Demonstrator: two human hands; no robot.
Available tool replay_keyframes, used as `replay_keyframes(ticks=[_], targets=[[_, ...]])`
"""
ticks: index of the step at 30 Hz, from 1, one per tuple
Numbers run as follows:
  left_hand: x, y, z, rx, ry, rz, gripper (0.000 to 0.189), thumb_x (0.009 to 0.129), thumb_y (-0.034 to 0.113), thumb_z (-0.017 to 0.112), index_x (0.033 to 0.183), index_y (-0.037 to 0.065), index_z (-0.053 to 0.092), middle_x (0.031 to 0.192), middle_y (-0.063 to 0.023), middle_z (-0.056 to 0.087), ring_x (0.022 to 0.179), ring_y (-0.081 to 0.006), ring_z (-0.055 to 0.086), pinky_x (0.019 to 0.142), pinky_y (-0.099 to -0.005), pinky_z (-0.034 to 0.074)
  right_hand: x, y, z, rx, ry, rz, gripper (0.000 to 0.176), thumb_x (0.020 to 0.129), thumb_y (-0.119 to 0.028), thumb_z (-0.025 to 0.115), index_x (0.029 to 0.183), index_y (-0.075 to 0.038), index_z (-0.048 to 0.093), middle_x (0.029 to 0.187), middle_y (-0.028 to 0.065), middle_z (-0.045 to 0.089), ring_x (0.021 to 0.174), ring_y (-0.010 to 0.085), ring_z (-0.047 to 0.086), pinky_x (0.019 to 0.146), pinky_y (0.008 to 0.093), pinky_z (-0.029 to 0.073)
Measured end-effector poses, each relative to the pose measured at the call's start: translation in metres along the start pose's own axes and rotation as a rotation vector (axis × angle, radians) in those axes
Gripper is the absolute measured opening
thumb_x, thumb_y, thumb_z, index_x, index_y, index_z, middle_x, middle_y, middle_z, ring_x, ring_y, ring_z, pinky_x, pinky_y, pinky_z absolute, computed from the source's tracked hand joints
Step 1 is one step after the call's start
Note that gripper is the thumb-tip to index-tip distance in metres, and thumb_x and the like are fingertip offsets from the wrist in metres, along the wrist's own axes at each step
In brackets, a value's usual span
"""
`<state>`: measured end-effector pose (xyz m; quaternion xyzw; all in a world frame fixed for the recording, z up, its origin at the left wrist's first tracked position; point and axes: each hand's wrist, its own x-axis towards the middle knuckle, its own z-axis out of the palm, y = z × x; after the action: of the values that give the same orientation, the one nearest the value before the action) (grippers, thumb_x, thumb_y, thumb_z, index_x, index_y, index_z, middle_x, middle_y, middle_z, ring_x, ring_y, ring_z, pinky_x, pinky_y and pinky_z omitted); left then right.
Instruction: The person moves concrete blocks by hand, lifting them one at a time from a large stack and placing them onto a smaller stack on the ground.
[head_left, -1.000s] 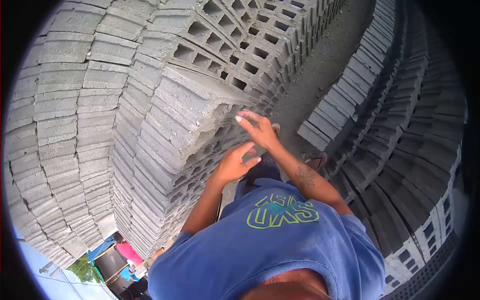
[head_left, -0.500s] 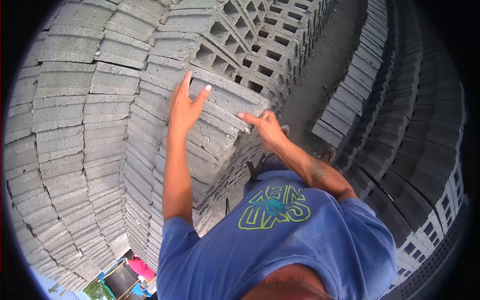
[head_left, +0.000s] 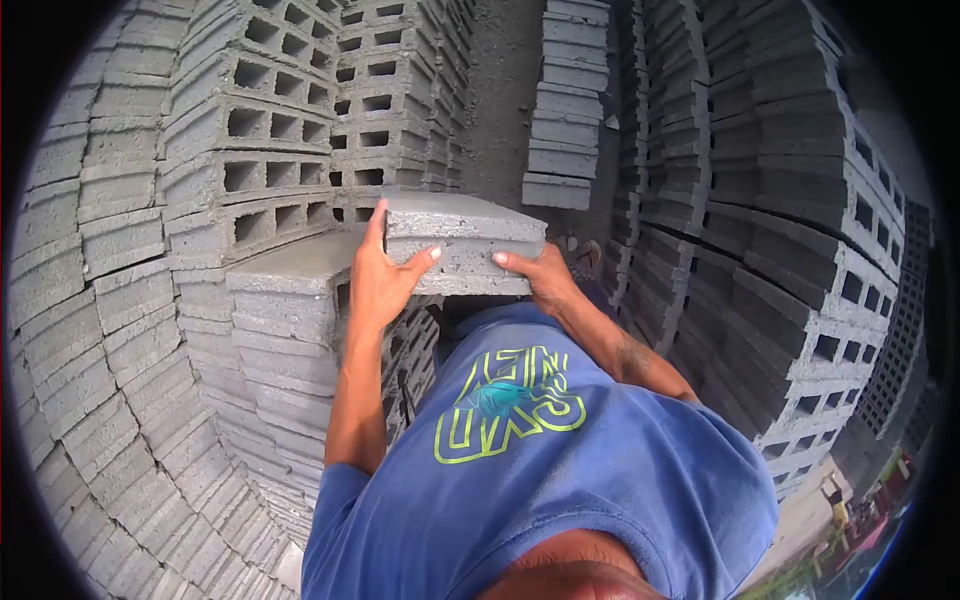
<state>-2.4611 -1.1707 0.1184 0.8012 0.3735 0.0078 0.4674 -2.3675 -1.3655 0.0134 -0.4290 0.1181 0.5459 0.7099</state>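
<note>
A grey concrete block is held in front of my chest, its smooth top face tilted up and a long groove running along its near side. My left hand grips its left end, the thumb pressed on the near side and fingers around the edge. At the right end, my right hand is closed on it too, thumb on the near side. Left of the block is a stack of concrete blocks with a flat top. The block's underside and most of my right fingers are hidden.
Tall stacks of hollow blocks rise ahead and to the left. A narrow dirt aisle runs forward beside a lower row of blocks. Another high stack stands close on my right.
My hands have lifted the block off the stack on the left and brought it to the right, in front of my body. The view has turned to the right.
</note>
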Motion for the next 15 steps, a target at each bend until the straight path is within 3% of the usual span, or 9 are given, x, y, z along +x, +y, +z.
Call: replay_keyframes(ticks=[2,6,7,10,14,15], targets=[[-0.006,0.002,0.035,-0.027,-0.022,0.028,0.088,0.067,0.014,0.084,0.138,-0.007,0.035,0.123,-0.0245,0.058,0.114,-0.0285,0.058,0.097,-0.0352,0.044,-0.018,-0.003,-0.033,-0.058,0.062,-0.032,0.051,0.075,-0.008,0.079,0.119,0.005,0.057,0.112,0.0138,0.064,0.102,0.0217,0.061,0.089,0.0334,0.049],[0.003,-0.032,0.115,-0.155,-0.085,-0.097,0.089,0.061,0.010,0.087,0.134,-0.005,0.039,0.119,-0.0214,0.059,0.111,-0.0268,0.058,0.096,-0.0347,0.045,-0.029,0.010,-0.097,-0.184,0.237,-0.077,0.047,0.073,-0.008,0.081,0.114,0.004,0.061,0.106,0.0124,0.067,0.096,0.0200,0.064,0.086,0.0324,0.050],[0.010,-0.051,0.137,-0.254,-0.108,-0.120,0.086,0.061,0.004,0.086,0.133,-0.002,0.041,0.118,-0.0167,0.059,0.110,-0.0240,0.056,0.095,-0.0345,0.045,-0.023,0.015,-0.112,-0.174,0.261,-0.072,0.047,0.073,-0.008,0.081,0.114,0.004,0.061,0.106,0.0124,0.067,0.096,0.0200,0.064,0.086,0.0324,0.050],[0.033,-0.108,0.202,-0.375,-0.163,-0.238,0.088,0.059,0.007,0.087,0.132,-0.005,0.040,0.118,-0.0192,0.059,0.111,-0.0255,0.057,0.095,-0.0350,0.045,0.002,0.038,-0.164,-0.208,0.304,-0.061,0.044,0.073,-0.009,0.082,0.111,0.003,0.063,0.103,0.0116,0.068,0.093,0.0191,0.064,0.084,0.0313,0.051],[0.071,-0.214,0.290,-0.278,-0.177,-0.268,0.090,0.058,0.006,0.087,0.132,-0.005,0.039,0.118,-0.0195,0.058,0.111,-0.0266,0.056,0.095,-0.0355,0.046,0.074,0.071,-0.245,-0.349,0.371,0.024,0.045,0.072,-0.011,0.083,0.109,0.004,0.064,0.102,0.0121,0.068,0.091,0.0187,0.065,0.081,0.0309,0.052],[0.081,-0.228,0.307,-0.438,-0.220,-0.327,0.093,0.057,0.008,0.088,0.133,-0.006,0.037,0.119,-0.0202,0.057,0.111,-0.0283,0.056,0.095,-0.0362,0.045,0.092,0.081,-0.262,-0.339,0.379,0.011,0.048,0.070,-0.012,0.084,0.109,0.005,0.063,0.102,0.0126,0.068,0.090,0.0187,0.065,0.081,0.0312,0.052]])
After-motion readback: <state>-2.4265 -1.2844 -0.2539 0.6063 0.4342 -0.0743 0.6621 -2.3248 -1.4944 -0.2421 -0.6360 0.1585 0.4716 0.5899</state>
